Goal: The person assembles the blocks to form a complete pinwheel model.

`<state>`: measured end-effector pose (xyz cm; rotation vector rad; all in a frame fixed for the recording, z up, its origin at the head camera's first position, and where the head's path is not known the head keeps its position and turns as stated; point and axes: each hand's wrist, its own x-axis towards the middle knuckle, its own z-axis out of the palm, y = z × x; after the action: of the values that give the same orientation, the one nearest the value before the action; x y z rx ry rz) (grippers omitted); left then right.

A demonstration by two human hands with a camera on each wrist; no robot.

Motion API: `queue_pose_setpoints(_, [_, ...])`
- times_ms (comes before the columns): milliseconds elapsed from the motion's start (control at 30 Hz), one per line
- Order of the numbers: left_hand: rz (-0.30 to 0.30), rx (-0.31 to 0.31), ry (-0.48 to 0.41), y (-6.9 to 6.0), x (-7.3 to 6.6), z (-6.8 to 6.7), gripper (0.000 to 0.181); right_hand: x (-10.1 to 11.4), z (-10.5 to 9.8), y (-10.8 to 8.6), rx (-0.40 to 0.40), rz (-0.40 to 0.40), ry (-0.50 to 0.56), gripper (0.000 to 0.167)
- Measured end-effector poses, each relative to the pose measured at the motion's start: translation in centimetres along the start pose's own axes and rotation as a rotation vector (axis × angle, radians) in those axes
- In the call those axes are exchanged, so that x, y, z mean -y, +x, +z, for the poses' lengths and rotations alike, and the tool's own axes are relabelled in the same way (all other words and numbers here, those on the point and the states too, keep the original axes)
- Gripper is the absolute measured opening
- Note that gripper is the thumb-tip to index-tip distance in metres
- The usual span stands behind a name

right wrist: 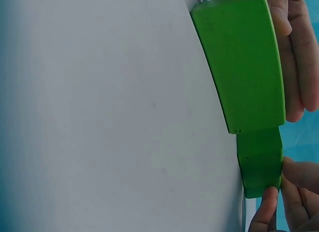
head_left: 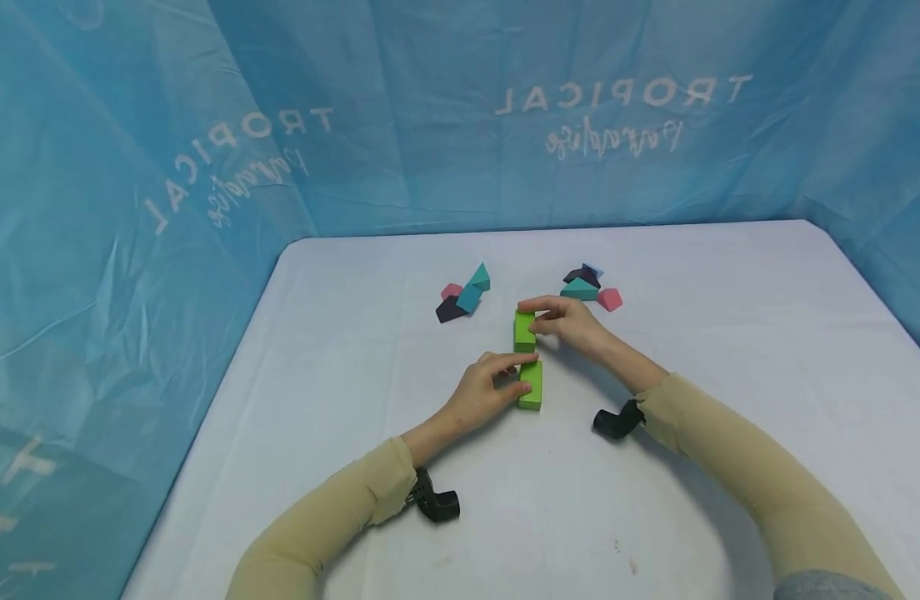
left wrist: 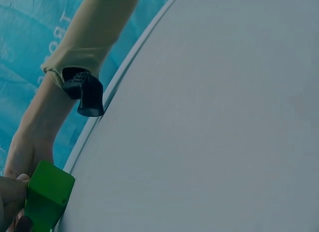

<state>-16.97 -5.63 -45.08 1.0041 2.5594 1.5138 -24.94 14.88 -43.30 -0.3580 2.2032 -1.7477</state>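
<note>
Two green rectangular blocks lie end to end on the white table in the head view, one behind the other. My left hand [head_left: 481, 390] pinches the nearer block [head_left: 531, 385] from its left side, forefinger by the far end and thumb lower down. The farther block [head_left: 524, 335] is gripped between forefinger and thumb of my right hand [head_left: 574, 325], reaching in from the right. In the left wrist view a green block [left wrist: 49, 197] shows beside fingertips. From the right wrist, one large green block [right wrist: 244, 67] appears in line with a second block [right wrist: 260, 164], fingers at both.
Behind the left hand sits a cluster with a dark polygon piece [head_left: 451, 309], a pink piece and teal pieces. Another cluster, with a teal piece [head_left: 579, 289] and a pink pentagon [head_left: 610, 299], lies beyond the right hand. Blue curtains [head_left: 505, 167] border the white table [head_left: 340, 333].
</note>
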Motion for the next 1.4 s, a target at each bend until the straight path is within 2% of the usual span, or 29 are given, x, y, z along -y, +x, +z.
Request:
queue_pose_setpoints(300, [-0.022,-0.045,0.018,0.9,0.8,-0.2,0.041,0.0,-0.3,0.7,-0.035,0.002,-0.006,0.035])
queue_pose_setpoints(433, [-0.028,-0.074,0.047,1.2,0.8,-0.3,0.040,-0.2,-0.7,1.1,-0.047,0.009,-0.030,0.034])
queue_pose_setpoints(600, [-0.037,-0.106,0.084,1.4,0.8,-0.1,0.040,-0.1,-0.9,1.2,-0.050,0.004,-0.012,0.034])
queue_pose_setpoints(967, [-0.049,-0.163,0.097,1.4,0.6,0.4,0.035,0.1,-0.8,1.1,-0.021,0.012,-0.010,0.034])
queue_pose_setpoints(1267, [-0.066,-0.176,0.083,1.4,0.7,0.7,0.036,0.6,-0.6,0.4,-0.002,0.011,-0.016,0.035])
queue_pose_setpoints(1400, [-0.064,-0.179,0.085,1.3,0.8,0.9,0.036,0.1,-0.5,0.5,0.000,-0.007,-0.025,0.035])
